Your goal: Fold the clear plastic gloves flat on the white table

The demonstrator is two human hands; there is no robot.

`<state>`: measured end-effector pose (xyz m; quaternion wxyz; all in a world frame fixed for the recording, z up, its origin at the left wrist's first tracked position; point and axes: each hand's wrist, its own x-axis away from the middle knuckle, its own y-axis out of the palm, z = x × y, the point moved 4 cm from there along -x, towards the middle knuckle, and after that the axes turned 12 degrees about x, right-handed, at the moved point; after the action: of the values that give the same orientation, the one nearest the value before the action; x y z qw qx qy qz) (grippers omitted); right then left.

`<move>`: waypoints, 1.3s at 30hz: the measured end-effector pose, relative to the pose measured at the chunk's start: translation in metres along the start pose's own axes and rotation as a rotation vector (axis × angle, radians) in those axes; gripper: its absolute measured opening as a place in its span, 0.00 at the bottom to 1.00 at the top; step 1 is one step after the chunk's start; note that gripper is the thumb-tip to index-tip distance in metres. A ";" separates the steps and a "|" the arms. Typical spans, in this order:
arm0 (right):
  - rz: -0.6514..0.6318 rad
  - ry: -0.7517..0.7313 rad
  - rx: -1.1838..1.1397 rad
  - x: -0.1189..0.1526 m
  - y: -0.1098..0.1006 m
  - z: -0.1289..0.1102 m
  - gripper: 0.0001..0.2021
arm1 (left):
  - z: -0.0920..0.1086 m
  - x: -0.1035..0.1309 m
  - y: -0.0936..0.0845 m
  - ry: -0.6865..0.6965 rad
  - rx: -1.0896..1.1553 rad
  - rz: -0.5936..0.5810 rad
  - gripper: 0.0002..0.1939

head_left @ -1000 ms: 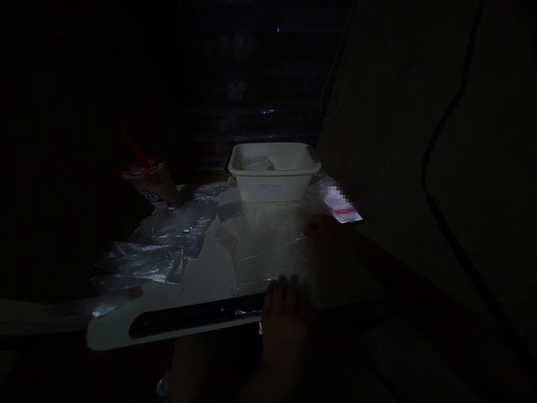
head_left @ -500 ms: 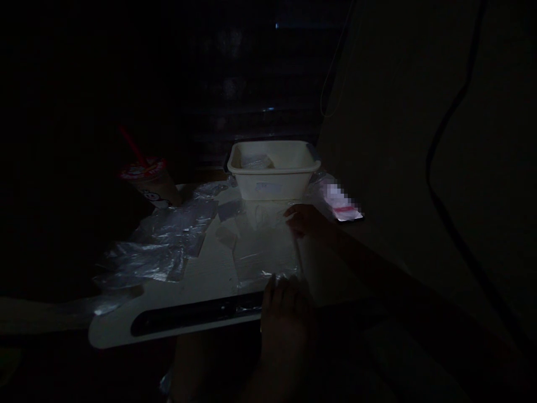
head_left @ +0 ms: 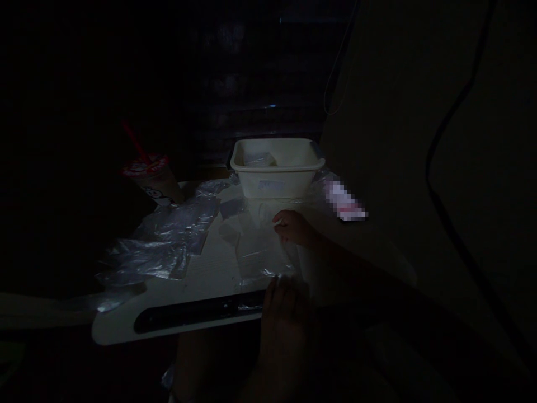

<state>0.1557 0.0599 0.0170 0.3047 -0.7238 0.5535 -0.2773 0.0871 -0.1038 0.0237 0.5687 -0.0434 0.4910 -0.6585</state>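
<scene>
In the dim light a clear flat plastic bag (head_left: pixel 259 254) lies on the white tabletop in front of me. My right hand (head_left: pixel 296 228) is closed over its far right part, fingers pinched, with a small whitish bit showing at the fingertips; this looks like an edge of the bag. My left hand (head_left: pixel 285 310) reaches in from below. Its fingers lie stretched out over the bag's near right edge, by the dark slot of the table; the thumb is hidden. Just beyond the bag stands a white plastic basin (head_left: pixel 272 182) with a clear packet (head_left: pixel 258 159) inside.
Crumpled clear plastic bags (head_left: pixel 161 254) spread along the left of the white table (head_left: pixel 210 274). A drink cup (head_left: pixel 157 184) with a red straw stands at the back left. A blurred-out phone (head_left: pixel 346 201) lies right of the basin. A dark cable (head_left: pixel 444 123) hangs at the right.
My right hand has moved a little left over the bag, and a whitish bit now shows at its fingertips. My left hand has stayed at the near edge. The view has shifted slightly.
</scene>
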 end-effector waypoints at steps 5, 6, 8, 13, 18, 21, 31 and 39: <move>0.018 -0.051 0.004 0.000 0.001 0.000 0.05 | -0.002 -0.004 -0.019 -0.066 0.097 0.069 0.09; 0.021 -0.063 0.005 0.000 0.001 -0.001 0.05 | -0.004 -0.006 -0.021 -0.078 0.110 0.060 0.09; 0.038 -0.084 0.009 0.001 -0.001 -0.002 0.08 | -0.005 -0.010 -0.022 -0.075 0.099 -0.004 0.13; 0.211 -0.178 0.140 0.011 -0.015 0.008 0.06 | -0.005 -0.012 -0.011 0.031 -0.032 -0.233 0.18; 0.330 -0.466 0.457 0.029 -0.018 0.026 0.11 | -0.006 -0.006 -0.007 0.058 -0.113 -0.280 0.16; 0.330 -0.499 0.533 0.032 -0.015 0.033 0.14 | -0.007 -0.005 -0.008 0.041 -0.134 -0.289 0.16; 0.301 -0.440 0.532 0.025 -0.013 0.038 0.14 | -0.009 0.008 -0.019 0.030 -0.038 -0.187 0.15; 0.322 -0.430 0.567 0.026 -0.012 0.037 0.15 | -0.006 0.004 -0.016 -0.069 -0.045 -0.043 0.18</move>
<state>0.1965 0.0425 0.0026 0.6415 -0.5563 0.4848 -0.2098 0.0705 -0.1061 0.0299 0.5701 -0.0894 0.4845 -0.6575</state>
